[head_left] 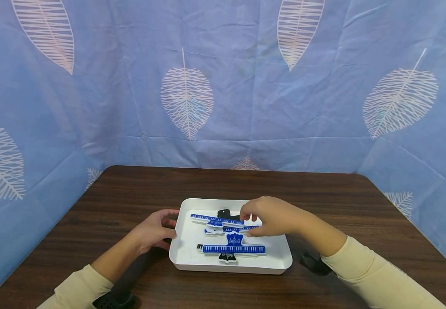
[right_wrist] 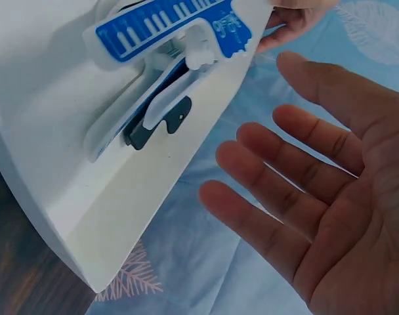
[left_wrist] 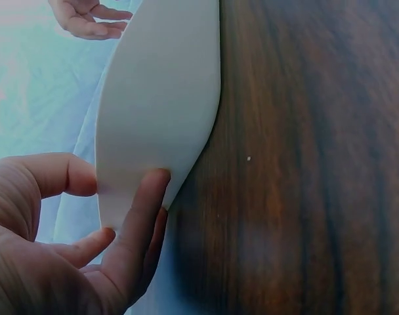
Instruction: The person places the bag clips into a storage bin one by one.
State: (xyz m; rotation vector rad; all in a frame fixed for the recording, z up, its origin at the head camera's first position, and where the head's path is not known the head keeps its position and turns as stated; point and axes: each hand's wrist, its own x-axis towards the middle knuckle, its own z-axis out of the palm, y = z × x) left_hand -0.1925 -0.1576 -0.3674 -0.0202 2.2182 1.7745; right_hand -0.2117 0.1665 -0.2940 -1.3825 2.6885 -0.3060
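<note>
A white shallow tray (head_left: 187,256) holds several sheet-music clips printed with piano keys. In front lies a blue clip (head_left: 234,249) lettered "Music", overlapping a black one (head_left: 227,257). Behind it, more blue clips (head_left: 216,220) are heaped with a black clip (head_left: 224,213). My left hand (head_left: 156,229) touches the tray's left end; in the left wrist view, fingers (left_wrist: 142,210) lie against the outer wall, with others at the rim. Over the tray's right side hovers my right hand (head_left: 271,216), its fingers spread and holding nothing in the right wrist view.
The tray stands on a dark wood-grain table (head_left: 149,184). A blue cloth (head_left: 230,107) with white leaf prints hangs behind and along the sides. Dark objects (head_left: 315,262) show below both forearms.
</note>
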